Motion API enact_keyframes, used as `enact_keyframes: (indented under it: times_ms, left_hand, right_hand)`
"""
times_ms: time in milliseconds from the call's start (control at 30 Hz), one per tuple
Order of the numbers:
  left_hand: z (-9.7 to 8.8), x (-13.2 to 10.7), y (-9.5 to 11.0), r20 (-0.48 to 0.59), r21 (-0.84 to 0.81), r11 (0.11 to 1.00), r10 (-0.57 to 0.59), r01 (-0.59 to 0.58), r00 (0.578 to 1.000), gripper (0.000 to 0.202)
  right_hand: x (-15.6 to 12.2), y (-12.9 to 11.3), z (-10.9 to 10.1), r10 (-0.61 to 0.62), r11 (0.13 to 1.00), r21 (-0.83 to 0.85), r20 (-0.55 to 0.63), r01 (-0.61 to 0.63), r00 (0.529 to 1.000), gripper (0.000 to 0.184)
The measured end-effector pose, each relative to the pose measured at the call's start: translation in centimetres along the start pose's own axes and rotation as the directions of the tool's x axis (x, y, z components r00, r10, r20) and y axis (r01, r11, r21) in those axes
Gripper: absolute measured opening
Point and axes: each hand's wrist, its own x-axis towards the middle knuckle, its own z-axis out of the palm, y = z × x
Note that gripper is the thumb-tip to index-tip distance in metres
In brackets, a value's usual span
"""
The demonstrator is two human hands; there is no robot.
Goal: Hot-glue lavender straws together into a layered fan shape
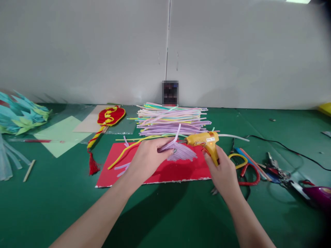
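Note:
My left hand (152,155) pinches a flat fan-shaped piece made of purple pipe cleaners (181,152), with one stem sticking up from it. In my right hand (224,170) is a yellow hot glue gun (204,139), its nozzle pointing left at the purple piece. A clear glue stick (234,137) juts from the gun's back. Both hands are above a red board (165,174) with a white edge. On the board's left lie a yellow pipe cleaner (121,156) and short purple bits (122,167).
Behind the board lies a bundle of pastel pipe cleaners (173,120). To the left are a red and yellow fan-shaped ornament (111,116), green paper (62,134) and a teal leafy bundle (23,113). Scissors (250,174), pliers and a black cord (287,146) lie at right.

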Motion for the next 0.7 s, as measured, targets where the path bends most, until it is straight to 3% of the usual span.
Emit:
enact_keyframes:
  times_ms: [700]
  left_hand:
    - [-0.15, 0.01, 0.1, 0.0, -0.004, 1.0, -0.019, 0.019, 1.0, 0.036]
  right_hand:
    - [-0.09, -0.02, 0.11, -0.025, 1.0, -0.002, -0.024, 0.025, 0.999, 0.034]
